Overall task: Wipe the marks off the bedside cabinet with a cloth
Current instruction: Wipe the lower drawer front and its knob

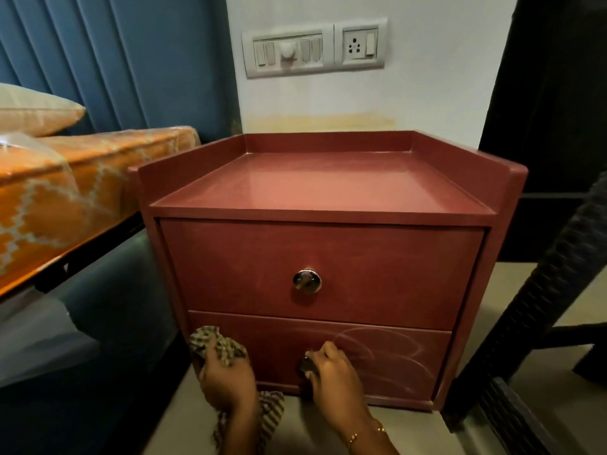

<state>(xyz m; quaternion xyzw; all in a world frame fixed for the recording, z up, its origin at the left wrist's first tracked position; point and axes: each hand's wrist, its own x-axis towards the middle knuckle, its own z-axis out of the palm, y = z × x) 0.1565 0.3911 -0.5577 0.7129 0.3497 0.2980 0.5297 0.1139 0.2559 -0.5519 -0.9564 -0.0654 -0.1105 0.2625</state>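
Where the floor meets a white wall stands a bedside cabinet, dark red, with two drawers and a raised rim round three sides of its top. Upper drawer: one round metal knob at centre, face faintly smeared. Lower drawer: pale looping chalk-like marks across its right half — left half looks plain.

Left hand: closed in a fist round a checked cloth, which is bunched against the left end of the lower drawer front; a loose tail of the same cloth hangs below the wrist to the floor.

Right hand: fingers curled at the middle of the lower drawer, gripping a small dark object — probably that drawer's knob, though it is mostly hidden. A thin gold bracelet sits on that wrist.

Surroundings: a bed with an orange patterned mattress and a pillow to the left; blue panelling behind it; a switch plate with a socket on the wall above the cabinet; a dark woven chair at the right, just beside the cabinet.
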